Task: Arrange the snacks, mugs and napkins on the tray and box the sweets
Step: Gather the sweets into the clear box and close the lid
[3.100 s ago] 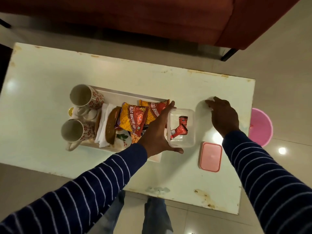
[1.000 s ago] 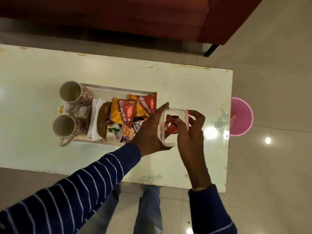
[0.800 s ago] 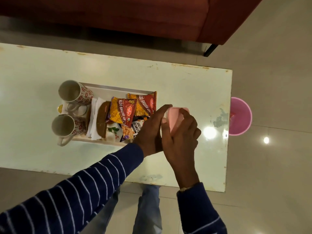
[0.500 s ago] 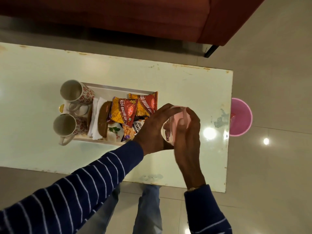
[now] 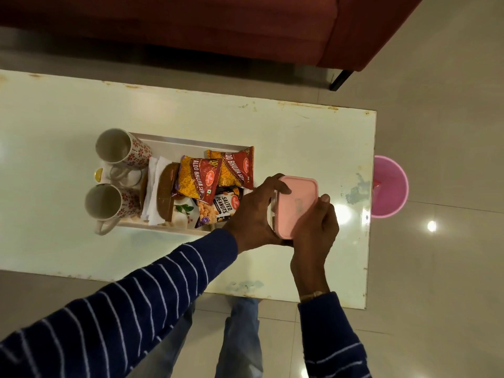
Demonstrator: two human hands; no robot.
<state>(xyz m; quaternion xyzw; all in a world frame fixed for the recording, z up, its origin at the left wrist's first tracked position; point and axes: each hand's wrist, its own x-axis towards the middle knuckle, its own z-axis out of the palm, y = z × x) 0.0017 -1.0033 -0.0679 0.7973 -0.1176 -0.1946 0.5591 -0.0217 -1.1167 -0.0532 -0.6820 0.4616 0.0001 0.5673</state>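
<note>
Pale green and scuffed along its edges, the table (image 5: 300, 137) stood on a tiled floor in front of a dark red sofa (image 5: 191, 25). Near the table's right edge both hands held a small box; its pink lid (image 5: 297, 207) sat on top, tilted. The left hand (image 5: 255, 214) grasped the box's left side, thumb over the lid's rim. The right hand (image 5: 313, 227) gripped its near right corner. A white tray (image 5: 191, 141) lay toward the table's centre, just left of the box. It carried two patterned mugs (image 5: 120, 145) at its left end, white napkins (image 5: 154, 186) beside them, then snack packets (image 5: 201, 174). A pink bin (image 5: 391, 186) stood on the floor beyond the right edge.
</note>
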